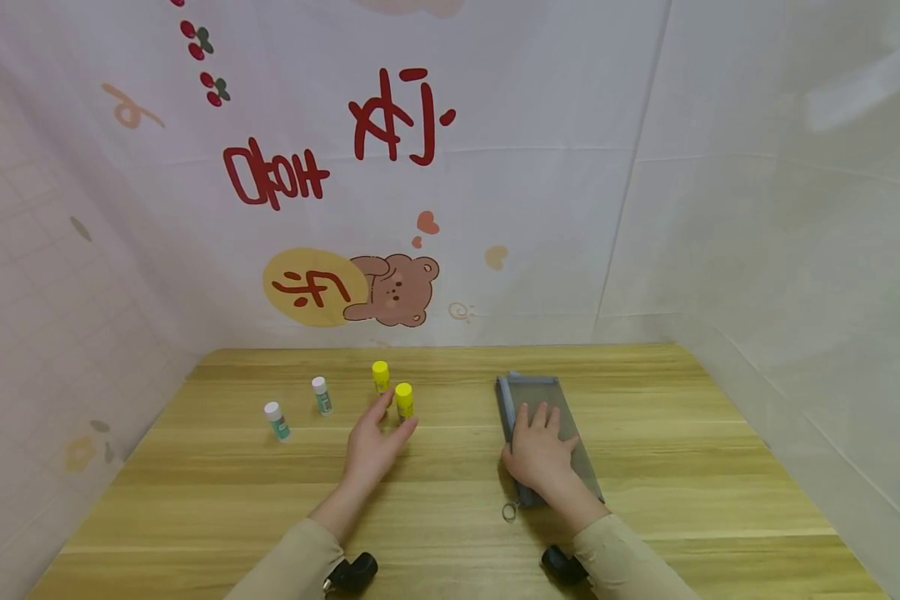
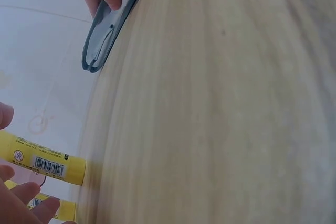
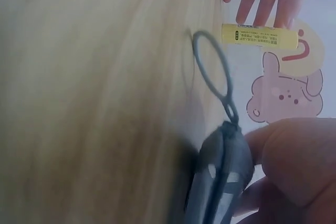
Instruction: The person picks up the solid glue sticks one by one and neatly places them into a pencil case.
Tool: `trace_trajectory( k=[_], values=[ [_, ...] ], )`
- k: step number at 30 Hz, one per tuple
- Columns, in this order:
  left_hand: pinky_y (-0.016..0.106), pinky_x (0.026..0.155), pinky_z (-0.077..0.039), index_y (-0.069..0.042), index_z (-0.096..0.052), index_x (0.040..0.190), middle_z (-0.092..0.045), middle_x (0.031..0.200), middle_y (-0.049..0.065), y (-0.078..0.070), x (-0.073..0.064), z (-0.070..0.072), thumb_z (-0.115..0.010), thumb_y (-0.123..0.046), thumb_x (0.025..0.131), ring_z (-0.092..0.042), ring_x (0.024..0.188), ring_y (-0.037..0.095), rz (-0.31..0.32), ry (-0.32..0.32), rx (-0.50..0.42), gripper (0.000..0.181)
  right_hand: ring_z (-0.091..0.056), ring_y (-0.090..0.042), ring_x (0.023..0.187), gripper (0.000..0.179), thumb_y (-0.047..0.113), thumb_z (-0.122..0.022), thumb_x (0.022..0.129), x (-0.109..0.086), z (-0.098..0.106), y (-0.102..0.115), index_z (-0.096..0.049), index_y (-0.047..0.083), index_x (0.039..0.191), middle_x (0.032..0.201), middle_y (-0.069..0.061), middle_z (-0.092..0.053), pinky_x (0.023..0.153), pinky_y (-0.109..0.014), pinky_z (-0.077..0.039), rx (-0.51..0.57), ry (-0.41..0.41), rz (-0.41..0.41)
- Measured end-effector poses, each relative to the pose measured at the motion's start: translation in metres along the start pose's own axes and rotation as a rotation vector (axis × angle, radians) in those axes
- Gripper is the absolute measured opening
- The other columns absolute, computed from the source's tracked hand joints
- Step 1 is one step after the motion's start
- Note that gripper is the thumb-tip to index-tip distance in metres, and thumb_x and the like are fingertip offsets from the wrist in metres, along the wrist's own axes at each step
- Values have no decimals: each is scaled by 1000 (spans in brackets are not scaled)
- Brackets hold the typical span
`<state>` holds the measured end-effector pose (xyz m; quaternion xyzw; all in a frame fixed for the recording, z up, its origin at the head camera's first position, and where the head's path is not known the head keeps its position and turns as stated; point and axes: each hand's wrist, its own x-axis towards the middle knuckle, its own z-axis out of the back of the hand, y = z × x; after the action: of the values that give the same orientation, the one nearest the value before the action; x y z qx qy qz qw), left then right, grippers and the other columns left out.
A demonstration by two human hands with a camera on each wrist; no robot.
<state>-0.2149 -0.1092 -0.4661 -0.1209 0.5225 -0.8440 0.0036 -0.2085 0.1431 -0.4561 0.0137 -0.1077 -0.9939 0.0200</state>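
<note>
My left hand (image 1: 371, 450) reaches toward the nearer yellow glue stick (image 1: 404, 402), its thumb and fingers spread on either side of it. The second yellow glue stick (image 1: 380, 377) stands just behind, at the fingertips. In the left wrist view the nearer glue stick (image 2: 44, 158) stands between the thumb and the fingers (image 2: 26, 192). My right hand (image 1: 542, 450) rests with spread fingers on a grey zippered pouch (image 1: 532, 390) lying flat, thumb over its left edge. A ring pull (image 3: 212, 66) sticks out from the pouch's near end in the right wrist view.
Two white-capped green glue sticks, one nearer (image 1: 277, 422) and one farther (image 1: 322, 396), stand to the left on the wooden table (image 1: 450, 533). Behind the table hangs a printed white curtain (image 1: 540, 192), with more cloth along both sides.
</note>
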Motion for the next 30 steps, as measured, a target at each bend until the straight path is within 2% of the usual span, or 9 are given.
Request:
trace_trajectory(
  k=[7, 14, 22, 30],
  values=[
    [52, 106, -41, -1, -50, 143, -52, 143, 18, 0, 2, -2, -76, -22, 88, -54, 123, 40, 8, -2, -31, 64, -22, -59, 137, 58, 20, -52, 100, -2, 2, 0, -36, -11, 146, 146, -43, -27, 90, -84, -29, -3, -13, 15],
    [52, 104, -43, -2, -52, 142, -56, 138, 19, 0, 4, -5, -76, -17, 88, -56, 121, 40, 35, -25, -59, 60, -28, -60, 134, 54, 18, -47, 101, -2, 0, -3, -37, -14, 144, 143, -44, -31, 87, -83, -33, 5, -69, 32],
    [51, 102, -45, -1, -53, 141, -58, 134, 20, 2, 6, -9, -74, -13, 89, -57, 119, 40, 48, -41, -109, 57, -26, -56, 137, 54, 19, -42, 103, -1, -3, -3, -34, -11, 147, 146, -41, -31, 90, -83, -30, 84, -100, 1],
    [51, 105, -42, 1, -53, 140, -60, 130, 21, 2, 8, -13, -72, -8, 90, -58, 118, 38, 69, -61, -134, 54, -28, -57, 136, 52, 18, -40, 102, -1, -2, -3, -35, -12, 145, 145, -41, -33, 89, -83, -31, 163, -126, 6]
  ],
)
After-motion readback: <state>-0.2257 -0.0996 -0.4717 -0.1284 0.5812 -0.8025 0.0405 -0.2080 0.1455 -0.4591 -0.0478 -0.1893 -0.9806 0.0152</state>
